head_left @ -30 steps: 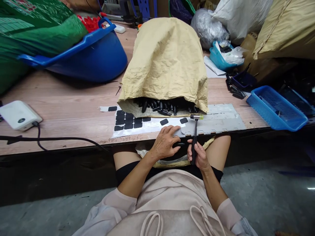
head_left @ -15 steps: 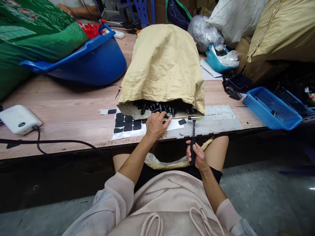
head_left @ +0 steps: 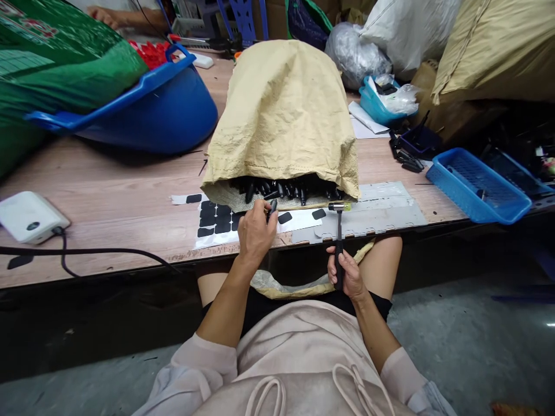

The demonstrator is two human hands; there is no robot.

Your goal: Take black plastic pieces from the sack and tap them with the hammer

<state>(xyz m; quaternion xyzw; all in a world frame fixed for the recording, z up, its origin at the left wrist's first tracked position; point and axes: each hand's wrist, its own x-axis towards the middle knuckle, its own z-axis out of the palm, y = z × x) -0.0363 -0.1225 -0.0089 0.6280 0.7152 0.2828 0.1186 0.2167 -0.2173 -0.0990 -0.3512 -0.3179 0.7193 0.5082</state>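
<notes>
My left hand is closed on a small black plastic part just in front of the mouth of a tan woven sack, which holds several more black parts. Under the hand lies a white sheet with black square pads. My right hand grips the black handle of a small hammer, whose head rests on a grey metal plate at the table's front edge.
A blue tub and green sack stand at the back left. A white box with a black cable lies at the left. Blue baskets sit at the right. Another person's hand shows far back.
My left hand went from the table edge to the sack's mouth, then drew back a little with a black part in its fingers. The hammer hand stayed put.
</notes>
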